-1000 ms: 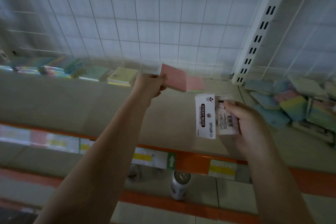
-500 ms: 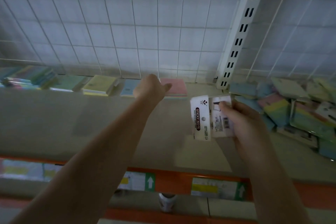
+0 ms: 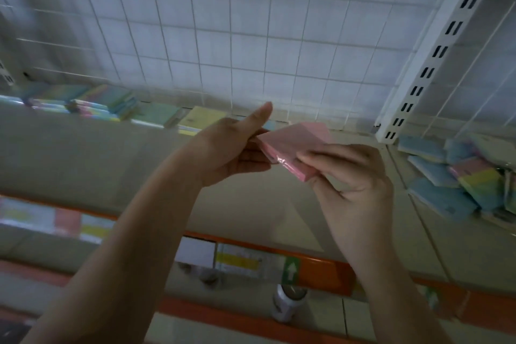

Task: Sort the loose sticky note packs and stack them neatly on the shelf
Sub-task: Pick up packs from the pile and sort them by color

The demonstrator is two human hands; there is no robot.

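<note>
A pink sticky note pack (image 3: 296, 142) in clear wrap is held above the beige shelf (image 3: 111, 162), tilted, between both hands. My left hand (image 3: 237, 151) curls its fingers under the pack's left end, with the thumb raised. My right hand (image 3: 351, 176) pinches the pack's near right corner. Along the back left of the shelf lies a row of sorted packs: multicoloured stacks (image 3: 83, 103), a green pack (image 3: 156, 116) and a yellow pack (image 3: 201, 120). A loose pile of blue and rainbow packs (image 3: 460, 176) lies on the right section.
A white wire grid (image 3: 223, 36) backs the shelf. A slotted white upright (image 3: 435, 64) divides the left section from the right. The front edge is an orange strip (image 3: 321, 268) with price labels. A can (image 3: 289, 301) stands on the lower shelf.
My left hand came back from the rear of the shelf, where it left a pink pack. It now holds the right hand's pack, which shows pink instead of its white label.
</note>
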